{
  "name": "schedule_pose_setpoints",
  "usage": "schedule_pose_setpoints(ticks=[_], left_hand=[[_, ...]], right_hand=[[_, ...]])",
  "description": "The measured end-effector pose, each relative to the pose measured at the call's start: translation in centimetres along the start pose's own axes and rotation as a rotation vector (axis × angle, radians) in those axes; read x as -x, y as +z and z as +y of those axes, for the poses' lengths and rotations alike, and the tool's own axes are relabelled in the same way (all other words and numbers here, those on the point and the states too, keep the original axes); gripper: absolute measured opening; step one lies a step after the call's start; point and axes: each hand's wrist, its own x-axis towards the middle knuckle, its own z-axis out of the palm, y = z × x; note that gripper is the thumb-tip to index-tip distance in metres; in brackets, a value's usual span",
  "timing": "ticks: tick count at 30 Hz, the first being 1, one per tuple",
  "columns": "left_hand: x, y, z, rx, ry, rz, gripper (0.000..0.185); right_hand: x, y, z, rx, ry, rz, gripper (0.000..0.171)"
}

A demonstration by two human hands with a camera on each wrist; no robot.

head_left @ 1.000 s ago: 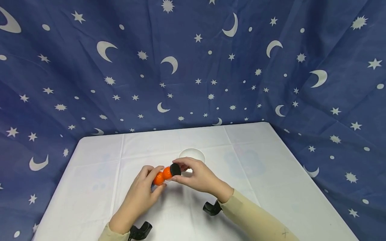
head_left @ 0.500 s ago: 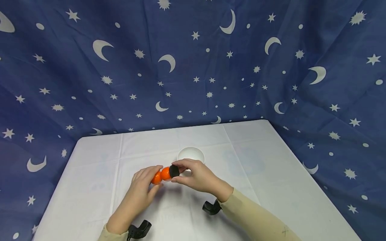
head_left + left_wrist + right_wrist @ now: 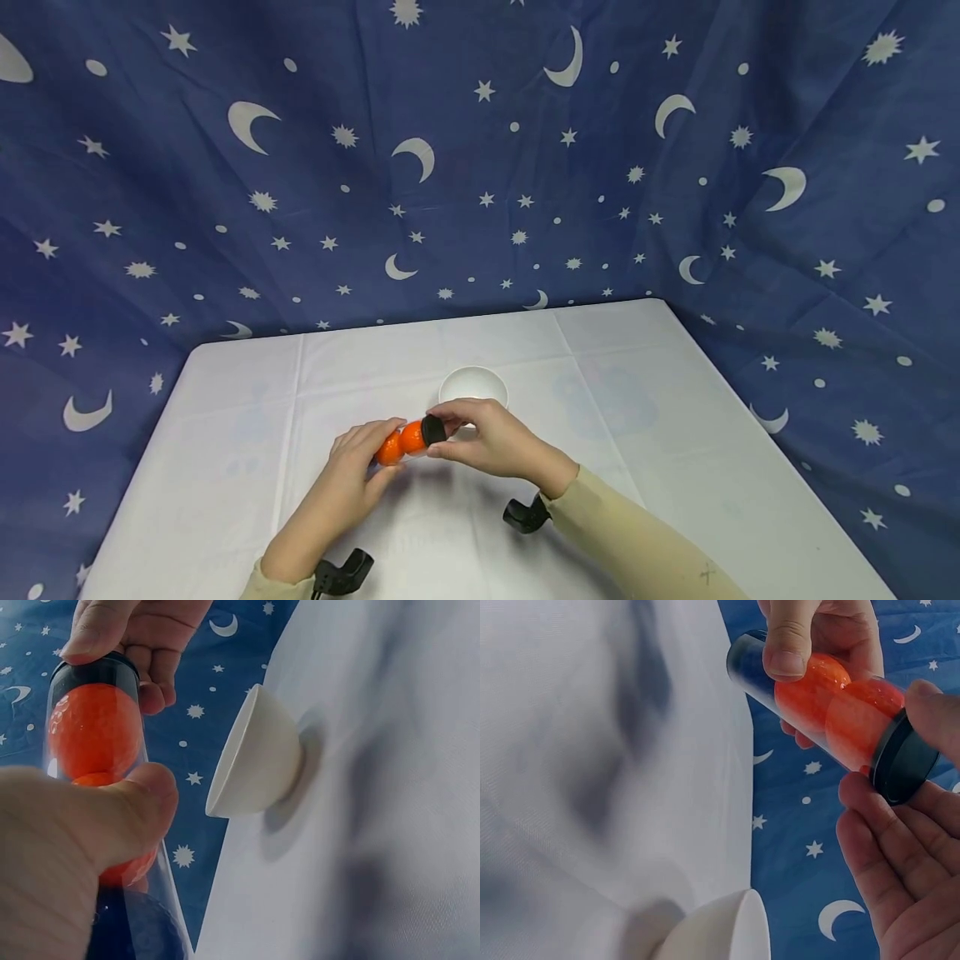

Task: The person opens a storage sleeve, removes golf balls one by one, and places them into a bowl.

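The tube is clear, with a black cap at one end and a dark blue-black base at the other, and the two balls inside it are bright orange with a fine dimpled surface. The bowl is plain white, and it stands on a table covered in white cloth with faint pale blue prints. The backdrop is deep blue, patterned all over with white crescent moons, stars and dots, and the sleeve is a pale beige.
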Motion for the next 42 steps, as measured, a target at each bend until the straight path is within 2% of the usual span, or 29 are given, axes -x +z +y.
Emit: schedule_pose_setpoints(ticks=[6, 11, 18, 30, 38, 42], left_hand=[[0.1, -0.2, 0.1, 0.017, -0.032, -0.020, 0.062], [-0.1, -0.4, 0.2, 0.006, -0.066, -0.016, 0.062], [0.0, -0.7, 0.5, -0.053, -0.032, -0.015, 0.063], [0.6, -0.7, 0.3, -0.005, 0.031, -0.059, 0.060], [0.7, -1.1, 0.1, 0.038, -0.021, -0.096, 0.059], [0.7, -1.0, 0.1, 0.030, -0.025, -0.082, 0.060]], right_hand=[[-0.1, 0.3, 0.2, -0.026, 0.031, -0.009, 0.044], [-0.2, 0.7, 0.3, -0.009, 0.032, 0.007, 0.051], [0.1, 0.7, 0.2, 0.009, 0.007, 0.025, 0.050], [0.4, 0.2, -0.1, -0.029, 0.028, -0.023, 0.047], [0.4, 0.2, 0.1, -0.102, 0.056, -0.071, 0.044], [0.4, 0.3, 0.1, -0.147, 0.099, -0.063, 0.044]])
